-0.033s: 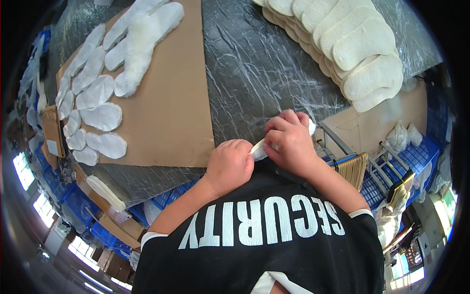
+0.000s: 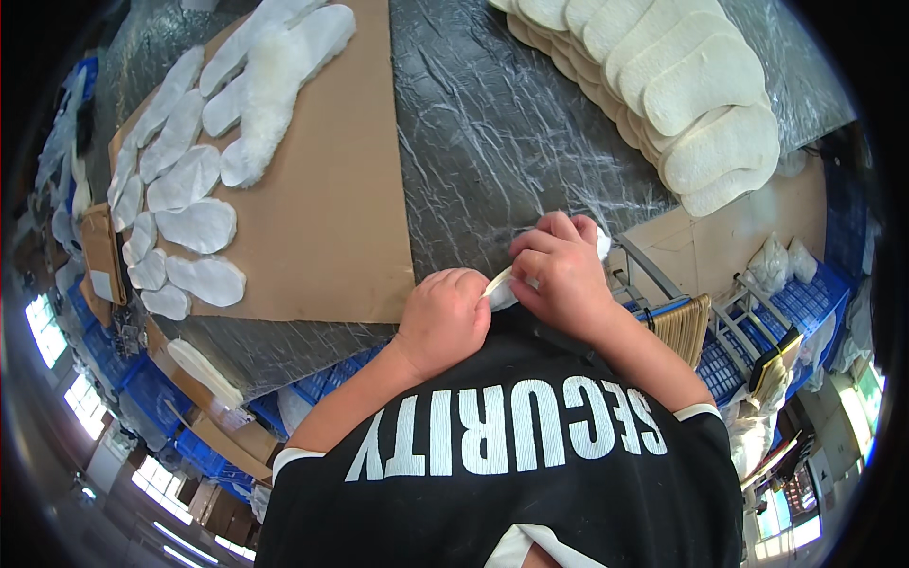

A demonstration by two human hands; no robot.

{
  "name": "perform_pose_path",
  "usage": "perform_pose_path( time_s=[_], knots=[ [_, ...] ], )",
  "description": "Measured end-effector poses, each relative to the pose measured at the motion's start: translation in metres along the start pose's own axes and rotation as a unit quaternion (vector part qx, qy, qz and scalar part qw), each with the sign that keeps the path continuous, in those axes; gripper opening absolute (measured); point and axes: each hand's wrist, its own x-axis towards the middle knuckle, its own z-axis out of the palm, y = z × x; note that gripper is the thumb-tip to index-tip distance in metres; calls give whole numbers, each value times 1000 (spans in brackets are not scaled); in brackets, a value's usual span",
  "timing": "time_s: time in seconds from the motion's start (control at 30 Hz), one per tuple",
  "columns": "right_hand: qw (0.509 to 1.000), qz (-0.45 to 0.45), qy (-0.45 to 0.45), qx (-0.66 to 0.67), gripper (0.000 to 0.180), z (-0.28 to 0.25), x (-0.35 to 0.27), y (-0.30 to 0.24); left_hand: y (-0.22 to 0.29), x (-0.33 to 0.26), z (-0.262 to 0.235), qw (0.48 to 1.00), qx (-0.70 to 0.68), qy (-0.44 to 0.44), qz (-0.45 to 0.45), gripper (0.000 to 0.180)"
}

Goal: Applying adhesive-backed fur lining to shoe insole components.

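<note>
Close in front of my chest, at the table's near edge, both hands hold a white fleecy insole (image 2: 498, 284) edge-on. My left hand (image 2: 443, 317) is closed round its left end, with the fingertips hidden. My right hand (image 2: 561, 270) pinches it farther along with bent fingers. A cream edge shows between the hands, and white fluff sticks out beyond the right fingers. Most of the insole is hidden by my hands.
Several white fleecy insoles (image 2: 197, 225) lie on a brown cardboard sheet (image 2: 331, 218) at the left. Overlapping cream insoles (image 2: 705, 85) form a pile at the far right. Plastic film covers the dark table (image 2: 464, 133). A metal frame (image 2: 653, 270) and blue crates (image 2: 810, 308) stand beyond the table's right edge.
</note>
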Motion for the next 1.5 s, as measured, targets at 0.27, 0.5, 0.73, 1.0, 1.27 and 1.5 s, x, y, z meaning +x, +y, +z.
perform_pose_path(
  time_s=[0.27, 0.5, 0.73, 1.0, 1.27, 1.5],
  knots=[
    [998, -48, -13, -32, 13, 9, -7, 4, 12, 14, -9, 980, -131, -49, -141, 13],
    [999, -19, 4, -45, 39, -13, -7, 3, 6, 17, -4, 992, -50, -76, -89, 10],
    [997, 31, 36, -61, 37, -33, -15, 35, 6, 12, -4, 995, -38, -57, -74, 7],
    [990, 12, 127, -52, 26, -9, -24, 38, 4, 16, -3, 987, -91, -50, -124, 12],
    [988, -60, 88, -114, 20, -9, -23, 30, 2, 17, 1, 976, -103, -52, -186, 17],
    [999, 33, 34, -5, 35, -24, -19, 23, 6, 16, 2, 979, -84, -45, -180, 16]
  ],
)
